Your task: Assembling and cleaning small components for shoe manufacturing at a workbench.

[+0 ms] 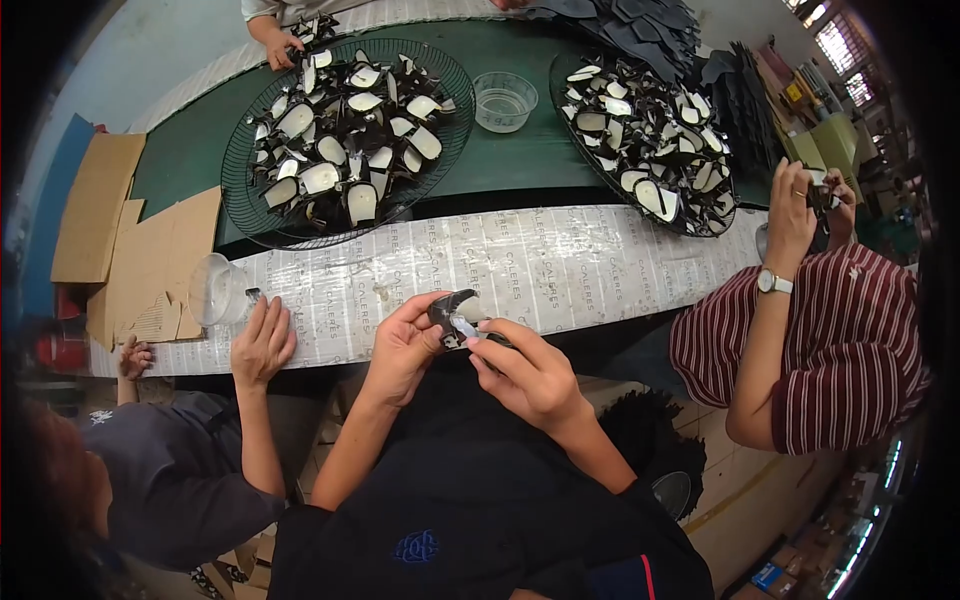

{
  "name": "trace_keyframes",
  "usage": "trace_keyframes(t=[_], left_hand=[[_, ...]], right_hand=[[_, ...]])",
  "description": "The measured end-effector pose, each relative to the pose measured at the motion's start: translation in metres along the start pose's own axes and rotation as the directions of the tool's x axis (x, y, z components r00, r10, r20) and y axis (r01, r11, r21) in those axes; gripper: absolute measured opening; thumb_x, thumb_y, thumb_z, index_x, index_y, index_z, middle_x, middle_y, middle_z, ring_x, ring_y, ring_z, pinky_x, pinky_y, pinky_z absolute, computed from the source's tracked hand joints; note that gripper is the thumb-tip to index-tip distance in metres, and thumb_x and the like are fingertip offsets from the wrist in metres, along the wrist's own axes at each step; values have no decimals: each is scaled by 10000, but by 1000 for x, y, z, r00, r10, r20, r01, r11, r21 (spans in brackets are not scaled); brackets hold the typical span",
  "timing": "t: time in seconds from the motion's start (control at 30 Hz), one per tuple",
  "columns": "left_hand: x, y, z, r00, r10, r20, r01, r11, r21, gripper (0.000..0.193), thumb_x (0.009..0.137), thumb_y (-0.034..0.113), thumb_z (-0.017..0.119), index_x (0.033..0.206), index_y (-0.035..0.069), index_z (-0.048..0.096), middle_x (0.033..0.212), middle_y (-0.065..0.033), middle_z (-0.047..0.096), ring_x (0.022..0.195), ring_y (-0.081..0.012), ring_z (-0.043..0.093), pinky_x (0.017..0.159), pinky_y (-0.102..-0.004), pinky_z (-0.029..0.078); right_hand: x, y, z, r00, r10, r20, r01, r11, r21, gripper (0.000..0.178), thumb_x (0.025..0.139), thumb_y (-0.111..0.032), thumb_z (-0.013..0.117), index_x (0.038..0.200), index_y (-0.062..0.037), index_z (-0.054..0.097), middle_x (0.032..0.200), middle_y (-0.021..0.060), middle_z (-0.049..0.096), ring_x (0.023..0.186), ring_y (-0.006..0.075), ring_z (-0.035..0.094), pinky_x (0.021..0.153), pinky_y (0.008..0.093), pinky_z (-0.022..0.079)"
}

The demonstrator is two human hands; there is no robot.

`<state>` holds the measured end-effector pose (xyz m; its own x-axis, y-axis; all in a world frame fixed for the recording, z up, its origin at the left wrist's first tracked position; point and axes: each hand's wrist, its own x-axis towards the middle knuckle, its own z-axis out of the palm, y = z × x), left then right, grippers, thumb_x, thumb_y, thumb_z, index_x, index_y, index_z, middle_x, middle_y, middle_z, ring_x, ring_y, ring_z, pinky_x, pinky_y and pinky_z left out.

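Left hand (pixel 408 345): thumb and fingers closed, gripping a dark curved piece (pixel 446 305) with a pale inner face, held up nearer the wearer than the round wire basket (pixel 456 120) and toward that basket's right side. Right hand (pixel 535 375): thumb and forefinger pinched on a small whitish item (pixel 463 326) (kind too small to tell), which overlaps the pale face; whether it touches cannot be told. Round wire basket: black, heaped with dark pieces (pixel 330 150) showing pale oval faces. Right of the basket: one clear bowl (pixel 504 100), then a second basket (pixel 572 135), similarly filled, with stacked black sheets (pixel 640 30) behind it. Left of the basket: brown cardboard (pixel 170 255), creased and overlapping. Just nearer the wearer than the basket: a pale printed covering (pixel 560 265) along the green table (pixel 505 165), and, by the basket's lower left, a clear tub (pixel 210 290). Well right of the basket: a co-worker in a striped shirt (pixel 840 340). Below the basket, to its left: a co-worker in a dark grey top (pixel 190 475).
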<state>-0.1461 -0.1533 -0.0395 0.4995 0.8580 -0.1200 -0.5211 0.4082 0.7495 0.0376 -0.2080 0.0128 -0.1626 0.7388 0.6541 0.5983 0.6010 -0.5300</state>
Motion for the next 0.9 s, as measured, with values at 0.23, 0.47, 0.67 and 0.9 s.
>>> trace_keyframes(t=[0.23,0.47,0.67,0.9], left_hand=[[-5,1,5,1000,-16,0,16,1000,5,450,929,70,636,1334,-39,471,1201,-125,636,1040,-164,642,893,-291,539],[-10,8,21,999,-27,-43,28,999,25,458,936,75,629,1348,-40,467,1192,-120,648,1058,-163,641,902,-289,542],[-17,14,27,996,-52,-78,60,992,107,449,934,50,619,1350,-55,489,1189,-145,645,1047,-173,643,913,-305,549],[-18,23,37,997,-6,-82,22,981,190,439,924,-14,612,1343,-77,496,1188,-164,644,1051,-176,636,935,-299,531]], right_hand=[[-5,-3,-9,979,197,-59,-177,953,247,265,780,7,747,1037,-11,684,1049,140,661,898,245,683,751,302,558],[-10,3,-25,973,233,-7,-187,800,571,202,841,13,690,1039,40,665,1069,196,660,924,202,664,772,283,551],[3,2,-32,998,53,-22,-51,995,85,308,794,35,724,1094,4,663,1095,175,643,914,289,679,744,329,572],[8,-5,-26,998,61,25,-63,997,49,300,775,46,735,1067,-5,682,1107,170,644,882,273,683,703,312,579]])
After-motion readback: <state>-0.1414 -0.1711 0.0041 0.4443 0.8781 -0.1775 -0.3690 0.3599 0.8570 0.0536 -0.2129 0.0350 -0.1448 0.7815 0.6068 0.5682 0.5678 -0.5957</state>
